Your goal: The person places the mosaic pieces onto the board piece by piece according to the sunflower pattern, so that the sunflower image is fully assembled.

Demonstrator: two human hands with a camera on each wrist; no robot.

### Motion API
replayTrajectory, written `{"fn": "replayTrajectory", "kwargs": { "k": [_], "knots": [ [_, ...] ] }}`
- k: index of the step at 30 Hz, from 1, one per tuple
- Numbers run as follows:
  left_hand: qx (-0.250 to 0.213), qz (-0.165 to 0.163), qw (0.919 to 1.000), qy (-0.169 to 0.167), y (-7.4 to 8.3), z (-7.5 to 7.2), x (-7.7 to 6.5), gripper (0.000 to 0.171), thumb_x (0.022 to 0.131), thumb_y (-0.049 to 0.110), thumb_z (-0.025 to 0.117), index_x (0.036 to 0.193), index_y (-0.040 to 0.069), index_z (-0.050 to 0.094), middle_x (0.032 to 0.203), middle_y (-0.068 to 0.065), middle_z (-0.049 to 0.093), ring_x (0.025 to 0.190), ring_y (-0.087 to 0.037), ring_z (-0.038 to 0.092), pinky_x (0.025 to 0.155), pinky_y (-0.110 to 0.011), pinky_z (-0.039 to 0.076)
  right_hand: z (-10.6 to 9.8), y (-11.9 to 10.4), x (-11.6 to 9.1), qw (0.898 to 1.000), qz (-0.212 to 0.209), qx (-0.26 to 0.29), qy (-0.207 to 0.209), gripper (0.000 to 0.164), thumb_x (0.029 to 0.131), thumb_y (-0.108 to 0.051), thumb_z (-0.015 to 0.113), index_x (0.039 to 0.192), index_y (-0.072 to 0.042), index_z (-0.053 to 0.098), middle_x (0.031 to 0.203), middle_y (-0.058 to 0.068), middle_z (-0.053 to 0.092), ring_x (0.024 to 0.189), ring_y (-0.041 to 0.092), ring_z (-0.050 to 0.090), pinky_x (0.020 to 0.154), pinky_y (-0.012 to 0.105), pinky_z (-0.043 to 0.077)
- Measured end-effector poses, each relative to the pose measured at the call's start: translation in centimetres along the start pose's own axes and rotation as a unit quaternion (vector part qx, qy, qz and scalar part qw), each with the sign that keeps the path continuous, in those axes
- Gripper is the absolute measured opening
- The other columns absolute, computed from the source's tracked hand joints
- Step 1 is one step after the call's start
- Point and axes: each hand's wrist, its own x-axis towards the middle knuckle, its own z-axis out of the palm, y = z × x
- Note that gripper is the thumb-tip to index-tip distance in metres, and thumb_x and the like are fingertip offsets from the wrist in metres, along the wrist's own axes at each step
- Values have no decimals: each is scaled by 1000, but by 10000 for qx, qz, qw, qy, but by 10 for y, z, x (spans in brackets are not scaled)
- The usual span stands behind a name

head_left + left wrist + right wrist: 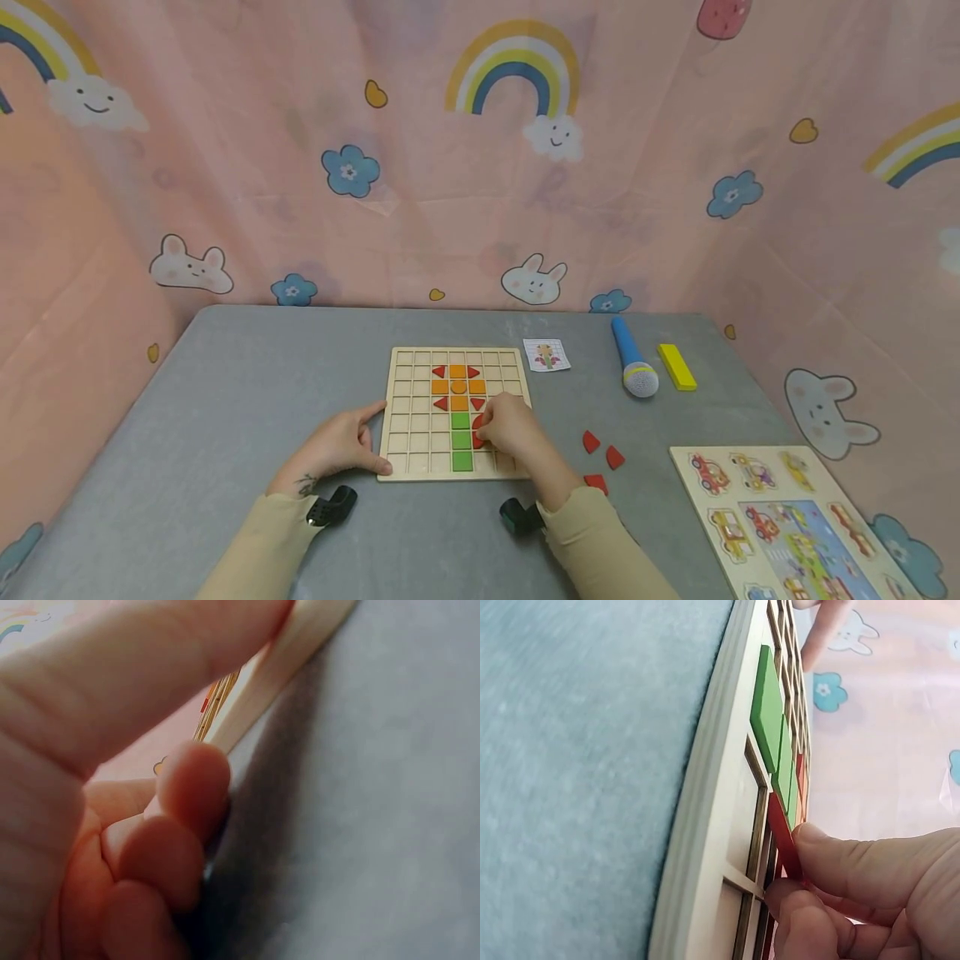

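A wooden grid board (422,467) lies on the table, with orange squares, an orange round piece, red triangles and a column of green square tiles (461,461) set in it. My left hand (337,446) touches the board's left edge, its thumb by the near corner and index finger farther up. Low over the grid, my right hand (517,429) pinches a red tile (781,834) between thumb and finger, beside the green column. That tile looks tilted in the right wrist view, and the fingers partly cover it. Another red piece (477,422) shows just above it in the head view.
Loose red rounded-edge pieces (615,457) lie right of the board. A small pattern card (547,356), a blue toy microphone (628,350) and a yellow block (677,367) sit behind them. A picture puzzle board (693,467) occupies the near right.
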Motion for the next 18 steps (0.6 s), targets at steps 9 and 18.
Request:
{"fn": "replayTrajectory", "kwargs": {
  "k": [9, 18],
  "knots": [
    [-71, -73, 9999, -33, 1, 0, 0, 108, 53, 19, 89, 144, 3, 32, 52, 2, 49, 45, -6, 38, 43, -24, 32, 2, -3, 1, 9998, 162, -114, 6, 20, 75, -3, 72, 58, -4, 61, 59, 2, 54, 56, 16, 47, 49, 24, 35],
    [-88, -151, 9998, -7, 2, 1, 1, 108, 53, 18, 90, 144, 4, 32, 52, 2, 49, 44, -7, 38, 43, -24, 31, 1, 0, 1, 9999, 112, -105, 63, 22, 74, -6, 73, 58, -5, 58, 62, 3, 52, 60, 17, 45, 52, 25, 34]
  ]
}}
